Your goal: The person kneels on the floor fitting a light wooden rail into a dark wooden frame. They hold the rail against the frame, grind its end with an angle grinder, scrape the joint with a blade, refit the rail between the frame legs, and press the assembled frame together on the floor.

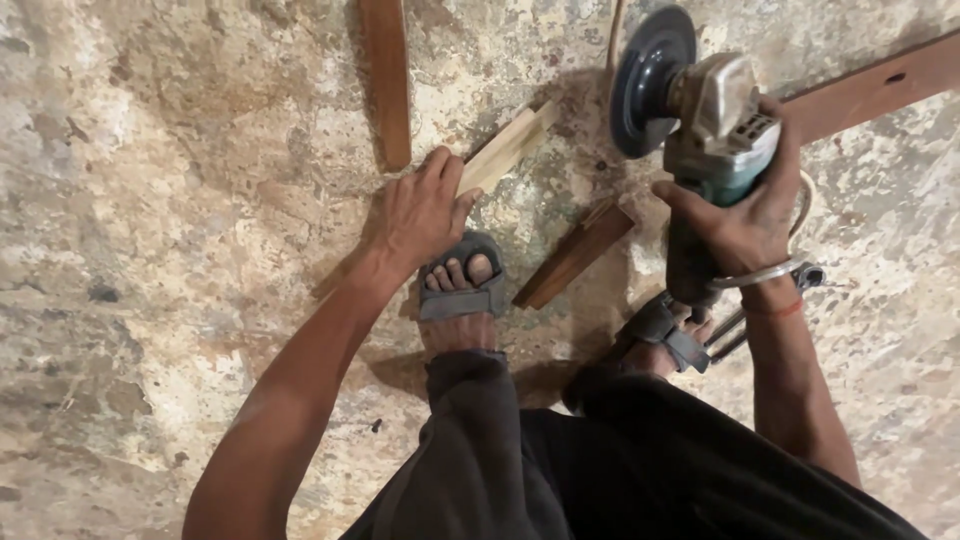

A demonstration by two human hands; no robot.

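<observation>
Angle grinder: (pixel 705 120) held up off the floor in right hand (pixel 745 215), disc side turned left toward the wood, well clear of it; reads as kept safely away while the other hand handles the stock.
Right hand: fingers wrapped tight round the grinder body near the head, firm fist grip; a cord or wire loops past the wrist.
Left hand: (pixel 420 215) reaching down to the floor, fingers curled over the near end of a pale wood strip (pixel 508 148); thumb side partly hidden, so pinch or flat press cannot tell for sure.
Pale wood strip: lies slanted on the floor, running up and right from left fingertips, its far end near the grinder disc.
Dark wood block: (pixel 573 255) on floor between the two hands, just right of the left foot, apart from both hands.
Left foot: sandal (pixel 460 285) right under left hand, toes next to the wrist; looks placed close to steady the work.
Long dark plank: (pixel 388 80) above left hand, upright in view, untouched.
Second plank: (pixel 880 85) behind right hand, slanting off the right edge.
Floor: (pixel 150 200) mottled, worn concrete, all wood lies directly on it.
</observation>
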